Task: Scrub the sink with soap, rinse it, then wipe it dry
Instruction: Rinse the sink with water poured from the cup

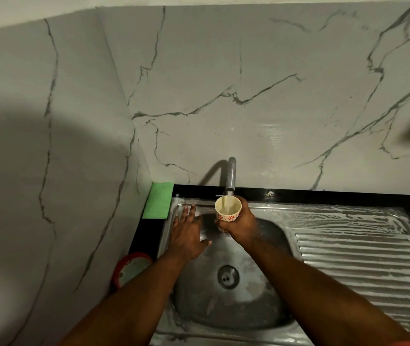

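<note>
A steel sink [254, 308] with a round drain [228, 276] fills the lower middle, streaked with soap foam. My right hand [241, 224] grips a small white cup [227, 208] with red flower marks, held under the tap [231, 174]. Water runs from the tap into the cup. My left hand [186, 233] lies flat with spread fingers on the sink's back left wall, near the rim.
A green cloth [158, 200] lies at the back left corner beside the sink. A red-rimmed round container [130, 268] sits on the left counter edge. A ribbed, foam-covered drainboard [358, 260] extends to the right. Marble-patterned walls stand behind and to the left.
</note>
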`<state>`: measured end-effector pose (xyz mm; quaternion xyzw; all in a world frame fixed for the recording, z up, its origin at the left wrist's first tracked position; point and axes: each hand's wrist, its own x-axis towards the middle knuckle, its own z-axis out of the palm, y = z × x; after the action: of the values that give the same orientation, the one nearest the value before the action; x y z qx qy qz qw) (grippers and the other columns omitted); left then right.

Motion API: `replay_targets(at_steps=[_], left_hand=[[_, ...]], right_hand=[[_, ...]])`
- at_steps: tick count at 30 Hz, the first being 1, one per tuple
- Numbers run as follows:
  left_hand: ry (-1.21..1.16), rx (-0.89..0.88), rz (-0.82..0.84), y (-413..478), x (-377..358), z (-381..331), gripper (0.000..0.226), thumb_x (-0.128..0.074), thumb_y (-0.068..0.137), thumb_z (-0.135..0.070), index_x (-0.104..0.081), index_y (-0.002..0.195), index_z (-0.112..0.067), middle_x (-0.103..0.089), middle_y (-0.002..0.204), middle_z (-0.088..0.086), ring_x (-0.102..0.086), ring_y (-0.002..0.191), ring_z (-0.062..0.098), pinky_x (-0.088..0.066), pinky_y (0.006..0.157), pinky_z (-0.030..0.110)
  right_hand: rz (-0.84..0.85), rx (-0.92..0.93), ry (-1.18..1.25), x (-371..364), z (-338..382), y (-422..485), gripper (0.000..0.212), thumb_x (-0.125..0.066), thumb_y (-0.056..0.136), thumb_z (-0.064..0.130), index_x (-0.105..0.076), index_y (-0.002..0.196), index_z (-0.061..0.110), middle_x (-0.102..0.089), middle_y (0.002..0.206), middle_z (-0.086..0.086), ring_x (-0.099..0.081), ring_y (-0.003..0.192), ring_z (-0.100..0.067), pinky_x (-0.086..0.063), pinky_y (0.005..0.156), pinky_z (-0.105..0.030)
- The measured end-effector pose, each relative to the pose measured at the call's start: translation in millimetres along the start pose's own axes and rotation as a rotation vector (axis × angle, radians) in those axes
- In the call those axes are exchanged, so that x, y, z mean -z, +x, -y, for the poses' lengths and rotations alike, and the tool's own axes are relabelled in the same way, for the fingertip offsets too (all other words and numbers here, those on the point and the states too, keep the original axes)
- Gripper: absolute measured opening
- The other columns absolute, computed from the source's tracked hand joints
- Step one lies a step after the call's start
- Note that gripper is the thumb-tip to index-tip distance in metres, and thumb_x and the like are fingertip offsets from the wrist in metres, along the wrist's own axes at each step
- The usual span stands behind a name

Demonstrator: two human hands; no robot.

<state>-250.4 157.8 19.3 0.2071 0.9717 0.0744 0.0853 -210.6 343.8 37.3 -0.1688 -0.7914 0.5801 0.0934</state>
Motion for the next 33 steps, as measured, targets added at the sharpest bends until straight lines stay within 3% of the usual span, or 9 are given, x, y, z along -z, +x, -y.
replay_targets(at_steps=[7,11,14,25,30,33], left_hand=[[0.007,-0.004,0.004,-8.9,-5.5,2.1,0.099,-0.063,0.090,-0.068,-0.015,0.167,-0.029,0.011,0.175,0.004,0.015,0.161,0.027,-0.001,0.131,0.049],[0.021,-0.005,0.017,-17.8,-13.9,-0.2,0.098,-0.061,0.091,-0.068,-0.016,0.167,-0.026,0.012,0.175,0.005,0.017,0.160,0.026,0.002,0.130,0.050],[0.011,0.004,0.024,-22.0,-16.7,-3.5,0.098,-0.061,0.091,-0.069,-0.015,0.167,-0.026,0.012,0.175,0.004,0.017,0.160,0.024,0.005,0.129,0.047],[0.022,0.019,0.042,-27.2,-24.7,-5.9,0.099,-0.060,0.091,-0.069,-0.015,0.167,-0.025,0.015,0.174,0.007,0.016,0.160,0.026,-0.001,0.131,0.048],[0.027,0.022,0.051,-27.9,-30.7,-9.7,0.098,-0.060,0.090,-0.069,-0.015,0.167,-0.027,0.015,0.174,0.008,0.015,0.160,0.027,-0.001,0.131,0.048],[0.033,0.014,0.039,-29.8,-34.0,-11.6,0.098,-0.060,0.090,-0.068,-0.015,0.167,-0.027,0.016,0.174,0.008,0.017,0.160,0.027,0.005,0.130,0.045]], right_hand=[[-0.018,-0.002,0.005,0.2,-0.9,-1.7,0.092,-0.096,0.059,0.015,-0.049,0.136,0.028,-0.067,0.114,0.005,-0.065,0.104,-0.015,-0.058,0.090,-0.039],[-0.036,-0.002,-0.002,0.4,1.0,-2.1,0.092,-0.096,0.059,0.016,-0.049,0.136,0.029,-0.067,0.112,0.007,-0.066,0.103,-0.015,-0.058,0.085,-0.033],[-0.014,0.003,-0.015,2.9,0.4,-1.6,0.093,-0.096,0.060,0.017,-0.048,0.138,0.028,-0.067,0.114,0.005,-0.065,0.104,-0.014,-0.058,0.087,-0.036],[0.003,0.002,-0.017,4.7,1.0,-4.1,0.091,-0.096,0.061,0.018,-0.048,0.136,0.029,-0.066,0.115,0.005,-0.065,0.105,-0.017,-0.057,0.086,-0.033],[0.037,-0.014,0.033,3.1,-1.0,-7.0,0.091,-0.095,0.061,0.012,-0.047,0.137,0.029,-0.067,0.117,0.000,-0.066,0.106,-0.022,-0.058,0.088,-0.051],[0.032,-0.016,0.053,1.5,-0.2,-7.1,0.090,-0.093,0.061,0.007,-0.047,0.136,0.027,-0.067,0.117,-0.003,-0.067,0.106,-0.026,-0.057,0.086,-0.055]])
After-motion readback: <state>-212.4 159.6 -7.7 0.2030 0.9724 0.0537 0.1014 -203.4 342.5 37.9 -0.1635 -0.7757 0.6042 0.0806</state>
